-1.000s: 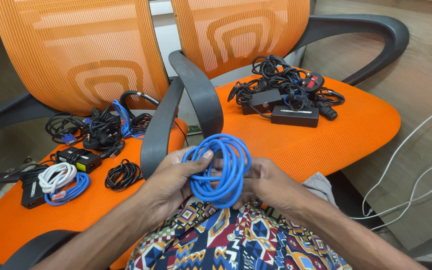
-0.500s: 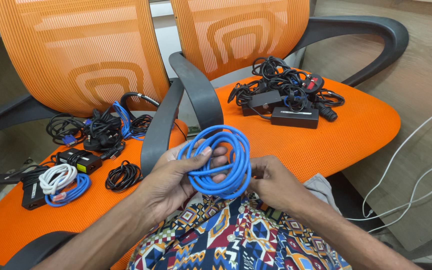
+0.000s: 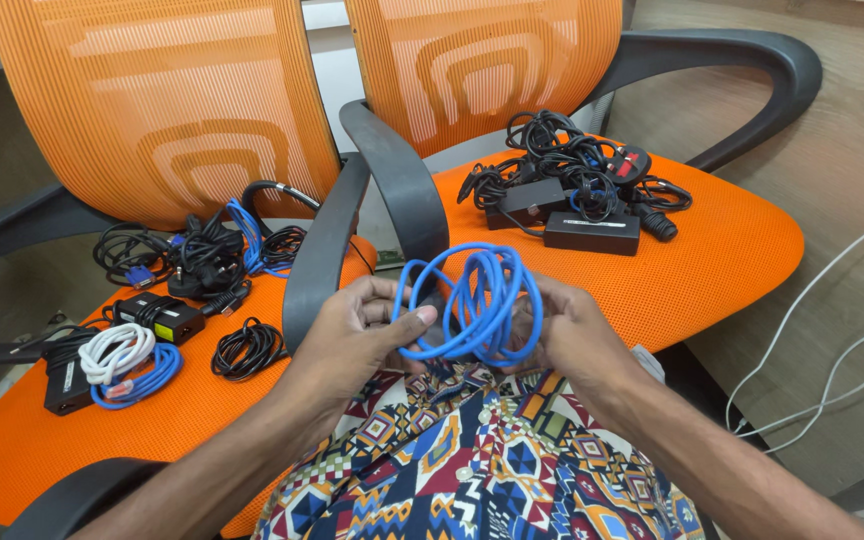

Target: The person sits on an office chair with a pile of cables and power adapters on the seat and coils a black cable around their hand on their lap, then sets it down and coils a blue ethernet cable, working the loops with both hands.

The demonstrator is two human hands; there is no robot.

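Note:
A coiled blue cable hangs between both hands above my lap. My left hand pinches the coil's left side with thumb and fingers. On the coil's right side, my right hand grips the loops from behind. The loops stand roughly upright, just in front of the gap between two orange chairs.
The left orange chair seat carries coiled white and blue cables, a black coil, adapters and tangled black leads. The right chair seat holds black power bricks and cords. White wires trail over the floor at right.
Both hands have kept hold of the blue coil and lifted it a little; the loops have spread wider and turned more upright.

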